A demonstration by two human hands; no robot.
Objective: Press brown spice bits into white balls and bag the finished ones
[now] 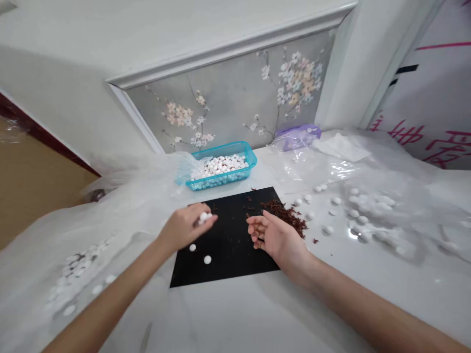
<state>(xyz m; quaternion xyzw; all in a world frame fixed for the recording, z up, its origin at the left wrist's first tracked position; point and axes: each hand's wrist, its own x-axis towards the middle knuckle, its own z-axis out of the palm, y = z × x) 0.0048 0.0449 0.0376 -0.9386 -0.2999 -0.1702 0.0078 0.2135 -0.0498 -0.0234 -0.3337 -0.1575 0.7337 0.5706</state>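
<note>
My left hand (186,225) is closed around a few small white balls (204,216), which show between thumb and fingers. It is over the left side of a black mat (230,245). Two more white balls lie on the mat, a small one (192,247) and a larger one (207,260). Above the mat's right part, my right hand (277,236) is open with the palm turned inward and the fingers loosely bent; nothing shows in it. Just behind that hand is a pile of dark reddish-brown bits (289,215), partly on the mat and partly on the white table.
Behind the mat stands a blue plastic basket (252,157) filled with white balls. Clear plastic sheeting (121,196) covers the left side, with balls under or in it. Loose balls (327,229) and bags lie right. A purple item (298,136) rests against the wall.
</note>
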